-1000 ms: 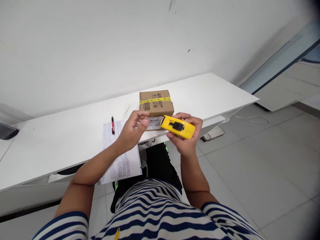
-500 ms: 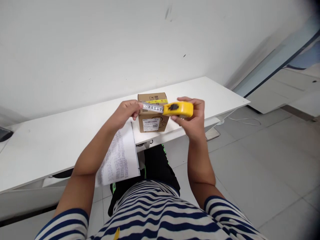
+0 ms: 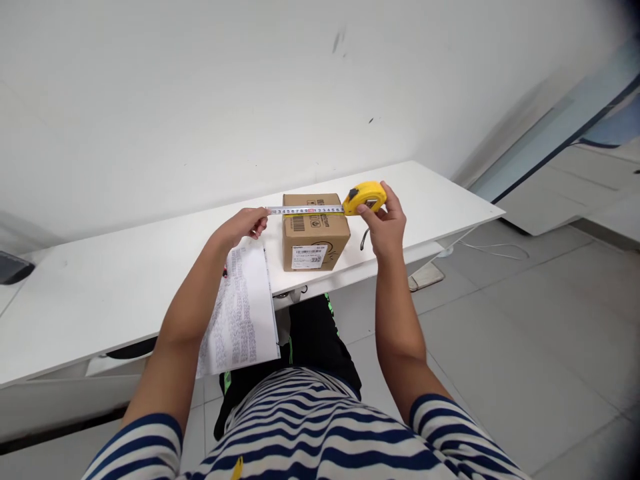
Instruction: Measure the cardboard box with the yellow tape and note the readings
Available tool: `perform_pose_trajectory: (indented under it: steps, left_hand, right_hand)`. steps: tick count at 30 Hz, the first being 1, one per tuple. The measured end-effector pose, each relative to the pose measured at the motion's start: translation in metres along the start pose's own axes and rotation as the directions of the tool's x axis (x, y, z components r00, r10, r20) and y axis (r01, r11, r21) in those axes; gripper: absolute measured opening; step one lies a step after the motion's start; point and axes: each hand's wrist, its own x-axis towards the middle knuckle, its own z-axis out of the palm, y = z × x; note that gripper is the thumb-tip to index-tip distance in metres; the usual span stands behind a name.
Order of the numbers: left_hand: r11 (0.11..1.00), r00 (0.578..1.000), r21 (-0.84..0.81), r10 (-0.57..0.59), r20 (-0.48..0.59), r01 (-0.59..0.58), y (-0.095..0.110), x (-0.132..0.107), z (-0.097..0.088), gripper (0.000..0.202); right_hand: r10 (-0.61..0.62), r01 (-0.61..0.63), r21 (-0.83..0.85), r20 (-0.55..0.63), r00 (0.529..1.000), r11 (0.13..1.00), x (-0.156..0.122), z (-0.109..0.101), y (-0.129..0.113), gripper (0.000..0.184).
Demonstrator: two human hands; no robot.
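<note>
Spanning the top of a cardboard box (image 3: 317, 232) near the center of the frame, the blade (image 3: 300, 211) of a yellow tape measure (image 3: 367, 197) suggests a measuring step, the next move likely calling for a steady, level line and a reading. Just left of the box, the left hand (image 3: 245, 223) pinches the blade's end; just right, the right hand (image 3: 389, 225) grips the tape measure.

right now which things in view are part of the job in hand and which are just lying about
In use:
- yellow tape measure, in the right hand
- its blade, end pinched by the left hand
- cardboard box, under the blade

Apparently lying about:
- written papers
- small red item, mostly hidden
- dark object, far left
</note>
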Motion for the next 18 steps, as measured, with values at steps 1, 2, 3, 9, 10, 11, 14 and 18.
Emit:
perform_pose_trajectory:
  steps: [1, 2, 3, 9, 10, 11, 14, 18]
  left_hand:
    - [1.000, 0.999, 0.028, 0.005, 0.043, -0.006, 0.003, 0.000, 0.004, 0.039]
    - [0.998, 0.997, 0.064, 0.007, 0.071, -0.012, 0.007, 0.000, 0.008, 0.040]
    - [0.995, 0.996, 0.100, 0.008, 0.085, -0.017, 0.010, 0.001, 0.012, 0.041]
    - [0.996, 0.992, 0.073, 0.048, 0.116, -0.057, 0.010, 0.009, 0.018, 0.044]
    - [0.996, 0.991, 0.055, 0.056, 0.118, -0.063, 0.008, 0.010, 0.017, 0.044]
    - [0.997, 0.991, 0.041, 0.066, 0.112, -0.071, 0.006, 0.011, 0.017, 0.043]
    - [0.995, 0.991, 0.003, 0.099, 0.090, -0.100, 0.001, 0.013, 0.015, 0.040]
    - [0.972, 0.984, -0.164, 0.176, 0.036, -0.168, 0.002, 0.005, 0.008, 0.033]
  right_hand:
    - [-0.007, 0.007, -0.010, 0.024, 1.000, 1.000, -0.003, 0.003, -0.002, 0.084]
    - [-0.015, 0.016, -0.023, 0.041, 0.999, 1.000, -0.005, 0.006, -0.004, 0.084]
    - [-0.023, 0.025, -0.033, 0.051, 0.998, 0.999, -0.006, 0.007, -0.005, 0.083]
    - [-0.054, 0.059, -0.078, 0.066, 0.996, 0.995, -0.014, 0.004, -0.008, 0.085]
    - [-0.062, 0.069, -0.089, 0.076, 0.995, 0.994, -0.015, 0.004, -0.007, 0.084]
    - [-0.071, 0.080, -0.099, 0.087, 0.994, 0.992, -0.016, 0.003, -0.006, 0.083]
    - [-0.109, 0.122, -0.119, 0.112, 0.988, 0.985, -0.013, 0.004, -0.003, 0.081]
    - [-0.207, 0.232, -0.132, 0.176, 0.962, 0.964, -0.007, 0.003, -0.018, 0.082]
